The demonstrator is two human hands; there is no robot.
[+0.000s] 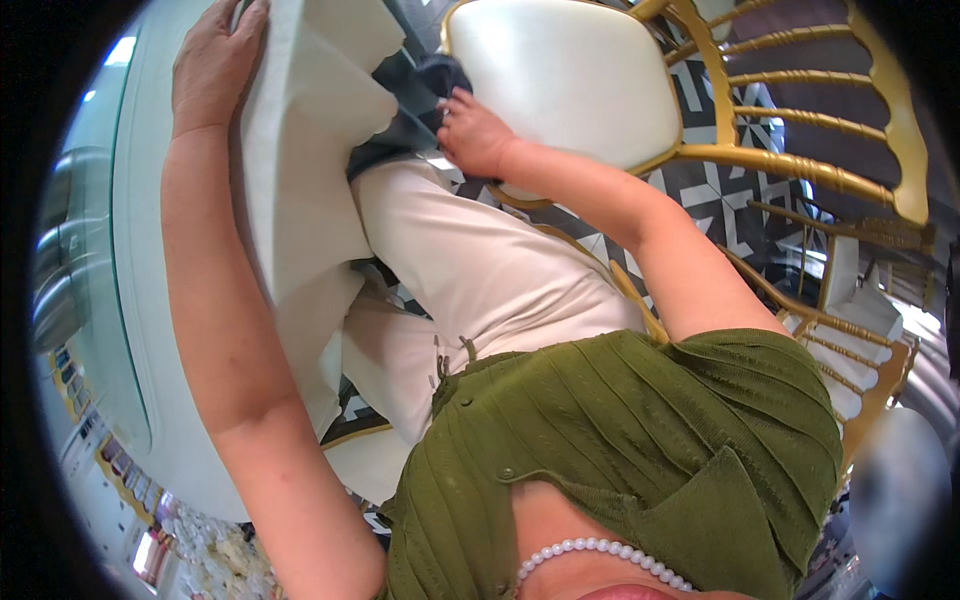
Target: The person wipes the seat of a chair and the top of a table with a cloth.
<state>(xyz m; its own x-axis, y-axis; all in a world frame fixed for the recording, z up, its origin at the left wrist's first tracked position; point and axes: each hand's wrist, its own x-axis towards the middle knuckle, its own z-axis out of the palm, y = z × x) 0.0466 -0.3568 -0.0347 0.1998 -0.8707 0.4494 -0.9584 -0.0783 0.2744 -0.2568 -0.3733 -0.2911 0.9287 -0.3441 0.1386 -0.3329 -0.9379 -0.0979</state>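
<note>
My left hand (219,71) lies back-up on the white tablecloth (307,142) along the table's edge. Its thumb stands apart, but the top of the picture cuts off its fingertips, so whatever may be under them is hidden. Between the table and a chair, my right hand (476,136) has its fingers curled on a dark fabric item (444,73). That item touches the front of the white chair seat (562,82), and part of it is hidden behind my fingers. My legs in pale trousers (480,262) are partly under the hanging cloth.
A glass-like sheet (90,247) covers the tabletop. The gold chair's spindle back (810,79) rises at upper right, and another gold chair (847,330) stands behind my right elbow. White flowers (214,551) show at lower left. The floor (712,199) has black-and-white patterned tiles.
</note>
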